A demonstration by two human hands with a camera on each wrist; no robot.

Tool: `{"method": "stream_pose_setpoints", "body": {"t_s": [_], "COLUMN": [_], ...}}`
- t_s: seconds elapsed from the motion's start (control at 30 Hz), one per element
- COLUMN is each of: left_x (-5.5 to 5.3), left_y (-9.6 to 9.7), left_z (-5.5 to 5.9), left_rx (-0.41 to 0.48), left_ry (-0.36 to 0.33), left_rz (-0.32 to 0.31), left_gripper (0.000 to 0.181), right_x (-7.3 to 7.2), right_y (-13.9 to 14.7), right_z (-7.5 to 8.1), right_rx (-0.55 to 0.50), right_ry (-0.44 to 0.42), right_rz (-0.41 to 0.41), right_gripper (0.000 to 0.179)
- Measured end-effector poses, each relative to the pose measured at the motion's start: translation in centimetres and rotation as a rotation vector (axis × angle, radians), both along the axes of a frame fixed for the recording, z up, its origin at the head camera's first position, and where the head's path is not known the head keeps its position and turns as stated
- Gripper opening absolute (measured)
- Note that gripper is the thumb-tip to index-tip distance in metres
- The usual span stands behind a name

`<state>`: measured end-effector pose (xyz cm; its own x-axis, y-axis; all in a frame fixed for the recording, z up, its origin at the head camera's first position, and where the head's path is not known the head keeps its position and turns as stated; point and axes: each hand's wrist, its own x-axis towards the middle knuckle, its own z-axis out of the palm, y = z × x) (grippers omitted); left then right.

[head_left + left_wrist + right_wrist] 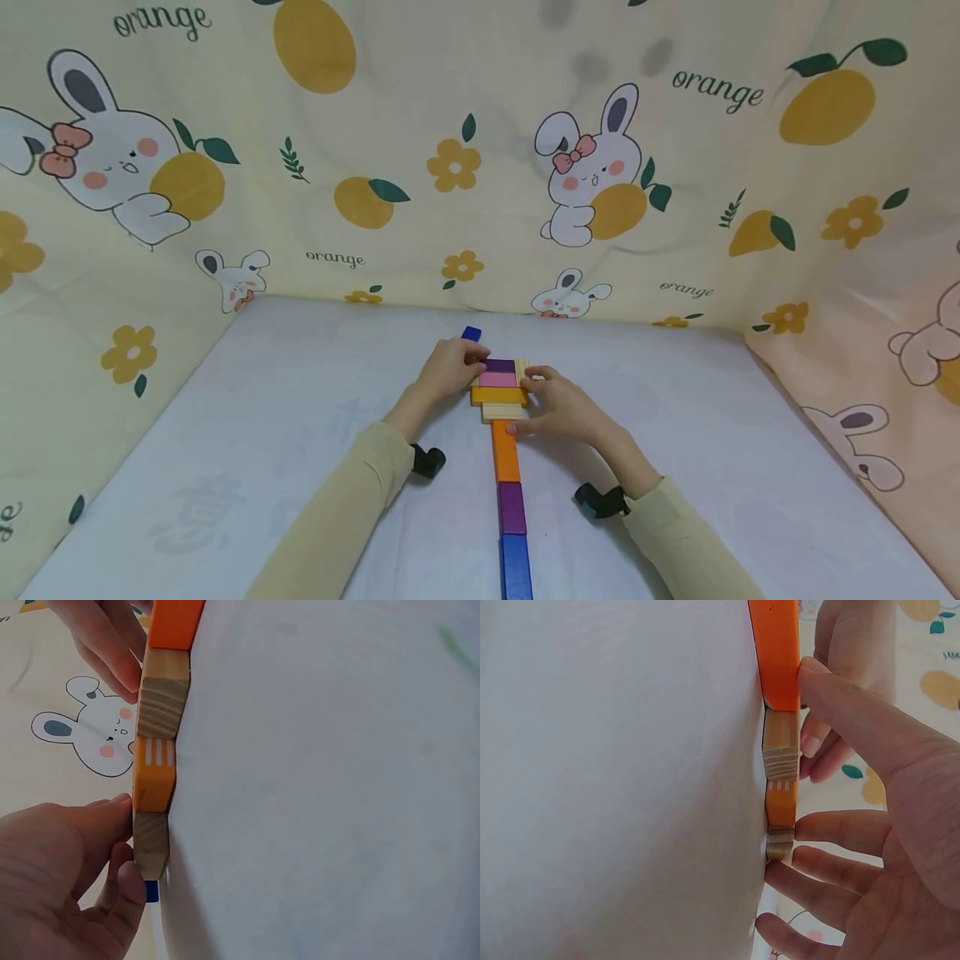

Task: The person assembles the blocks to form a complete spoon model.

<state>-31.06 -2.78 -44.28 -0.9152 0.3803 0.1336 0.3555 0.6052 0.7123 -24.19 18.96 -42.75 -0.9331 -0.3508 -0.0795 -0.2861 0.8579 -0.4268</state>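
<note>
A flat figure of coloured wooden blocks lies on the white cloth. My left hand (447, 367) has curled fingers at its upper left, holding a plain wooden block (151, 836) that it mostly covers in the head view. Across the top run a purple block (498, 365), a pink block (497, 379) and a yellow-orange block (498, 396). My right hand (566, 408) spreads its fingers along the other side. Its fingertips touch the right upright wooden block (781, 844), and its thumb rests against the long orange block (778, 656).
A small blue block (471, 333) lies just beyond the left hand. Below the crosswise plain blocks (502, 412), the column continues toward me with a purple block (512, 508) and a blue block (516, 567). A printed cloth wall (495, 233) closes off the back.
</note>
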Motion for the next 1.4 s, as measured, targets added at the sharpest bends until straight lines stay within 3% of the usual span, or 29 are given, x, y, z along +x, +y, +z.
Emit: {"method": "stream_pose_setpoints", "body": {"t_s": [0.47,0.73,0.83,1.2,1.4], "left_x": [-0.3,-0.9,-1.3,-2.5,-2.4], "left_y": [0.2,-0.6,-1.0,-2.1,-3.1], "left_z": [0.8,1.4,1.3,-0.3,-1.1], "left_rx": [0.008,0.118,0.159,0.243,0.297], "left_ry": [-0.021,0.136,0.156,0.06,-0.058], "left_rz": [-0.065,0.024,0.063,0.11,0.144], "left_gripper": [0.031,0.028,0.028,0.032,0.035], "right_x": [0.1,0.2,0.3,0.3,0.3], "right_y": [0.4,0.7,0.8,0.7,0.1], "right_z": [0.7,0.6,0.4,0.3,0.2], "right_rx": [-0.011,-0.018,-0.021,-0.024,-0.032], "right_ry": [0.0,0.001,-0.005,-0.01,-0.005], "right_rz": [-0.006,-0.023,-0.035,-0.038,-0.014], "right_gripper": [0.086,0.089,0.089,0.088,0.088]}}
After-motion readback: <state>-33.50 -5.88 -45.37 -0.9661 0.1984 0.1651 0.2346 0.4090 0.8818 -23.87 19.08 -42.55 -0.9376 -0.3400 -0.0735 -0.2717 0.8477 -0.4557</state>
